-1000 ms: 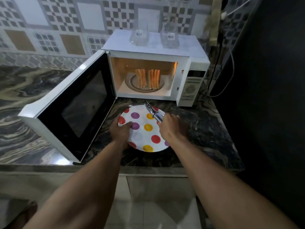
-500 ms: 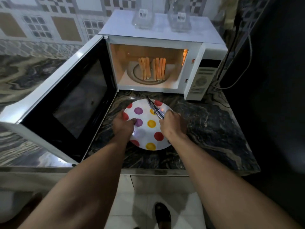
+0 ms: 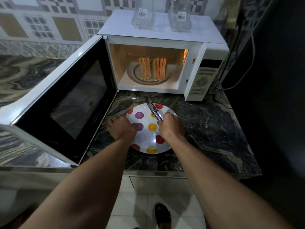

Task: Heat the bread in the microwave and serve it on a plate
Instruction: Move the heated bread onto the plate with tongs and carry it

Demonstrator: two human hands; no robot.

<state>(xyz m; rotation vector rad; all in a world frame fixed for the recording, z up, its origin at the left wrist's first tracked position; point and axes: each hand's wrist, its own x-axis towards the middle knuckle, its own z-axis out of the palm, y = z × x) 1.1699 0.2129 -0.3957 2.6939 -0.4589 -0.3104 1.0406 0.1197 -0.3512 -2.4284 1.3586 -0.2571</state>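
Several bread slices stand on edge on the glass turntable inside the lit white microwave, whose door hangs wide open to the left. In front of it, on the dark marble counter, lies a white plate with coloured dots. My left hand holds the plate's left rim, thumb on top. My right hand grips metal tongs over the plate, their tips closed and pointing toward the microwave.
Two clear glass containers with barcode labels stand on the microwave's top. A power cable hangs at the right beside a dark wall. The open door blocks the counter's left part. The counter's front edge runs below my forearms.
The view has come closer to the microwave and tilted down. Both hands stay at the plate, the left on its rim, the right holding the tongs over it.
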